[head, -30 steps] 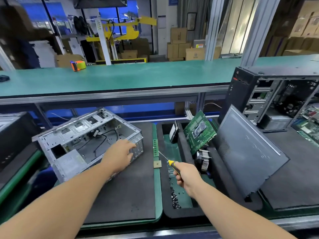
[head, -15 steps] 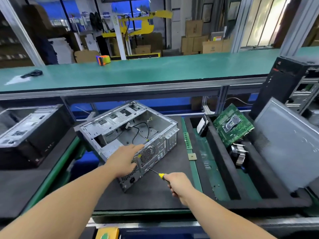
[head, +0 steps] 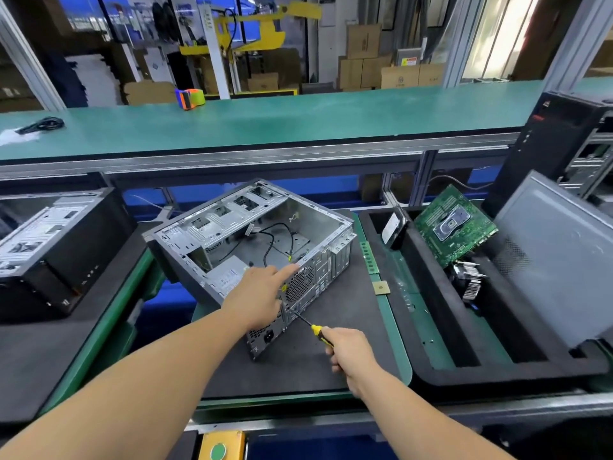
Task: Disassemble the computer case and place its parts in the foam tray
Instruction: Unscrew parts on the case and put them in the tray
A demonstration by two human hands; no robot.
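An open grey computer case lies on its side on a dark mat, rear panel facing me. My left hand rests flat on the case's near top edge beside the fan grille. My right hand grips a yellow-handled screwdriver; its tip touches the rear panel just below the grille. To the right is the black foam tray. It holds a green motherboard, a heatsink, a drive and a grey side panel.
A memory stick and a small CPU chip lie on the green strip between mat and tray. Another black case lies at left, and a black tower stands at far right. A tape dispenser sits on the green shelf.
The view swung left from the tray toward the case. My right hand brought the screwdriver from over the tray to the rear panel. My left hand stayed on the case.
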